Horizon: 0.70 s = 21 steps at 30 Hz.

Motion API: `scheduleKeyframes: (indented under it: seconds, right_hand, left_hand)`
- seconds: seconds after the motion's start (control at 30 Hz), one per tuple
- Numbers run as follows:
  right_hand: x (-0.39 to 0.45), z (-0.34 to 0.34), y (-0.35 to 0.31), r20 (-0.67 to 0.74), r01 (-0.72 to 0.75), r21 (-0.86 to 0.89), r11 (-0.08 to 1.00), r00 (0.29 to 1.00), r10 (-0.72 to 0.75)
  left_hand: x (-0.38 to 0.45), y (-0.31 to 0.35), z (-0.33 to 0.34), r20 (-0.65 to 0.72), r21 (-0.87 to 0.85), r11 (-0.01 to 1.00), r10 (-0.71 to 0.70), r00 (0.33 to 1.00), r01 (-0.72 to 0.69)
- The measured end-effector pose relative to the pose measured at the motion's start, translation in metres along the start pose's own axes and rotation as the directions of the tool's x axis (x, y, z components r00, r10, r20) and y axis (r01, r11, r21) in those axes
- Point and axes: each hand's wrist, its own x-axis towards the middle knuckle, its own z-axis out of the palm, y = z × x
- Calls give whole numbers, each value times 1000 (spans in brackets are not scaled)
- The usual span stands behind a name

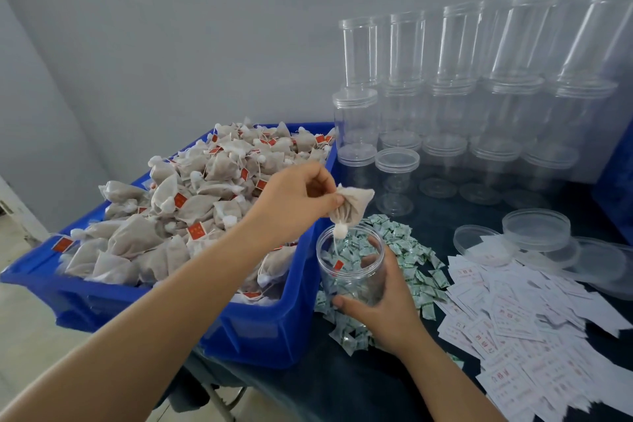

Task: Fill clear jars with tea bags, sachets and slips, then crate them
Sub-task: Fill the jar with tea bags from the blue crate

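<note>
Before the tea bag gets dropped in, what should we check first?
1. Jar open, no lid: ok.
2. Right hand grips the jar: ok.
3. Left hand pinches the tea bag: ok.
4. Bag over the jar mouth: ok.
5. String and red tag hang inside the jar: ok.
6. Jar standing flat on the table: cannot tell, sachets lie all around it.

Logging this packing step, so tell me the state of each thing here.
Left hand: pinching a beige tea bag above the jar.
Right hand: gripping the open clear plastic jar, upright, lidless.
Blue plastic crate: heaped with tea bags.
Stacked clear jars: empty, lidded.
Loose clear lids: off.
</note>
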Motion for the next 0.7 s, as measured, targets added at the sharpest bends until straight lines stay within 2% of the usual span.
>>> scheduleKeyframes:
  seconds: [0.17, 0.37, 0.5, 0.7]
  right_hand:
    - [2, 1, 2, 6, 36, 35, 999, 999, -36]
    - [2, 2, 4, 1, 32, 52, 998, 999, -32]
    - [4, 1, 6, 8, 20, 47, 999, 1000, -21]
    - [6, 1, 8, 28, 11, 39, 999, 1000, -12]
  left_hand:
    - [-13, -14, 7, 88, 164, 983, 68, 994, -82]
    - [-14, -16, 19, 257, 347, 919, 100, 961, -189]
    - [-11, -8, 23, 395, 437, 858, 88, 914, -271]
    - [-3, 2, 29, 561, 469, 808, 38, 827, -356]
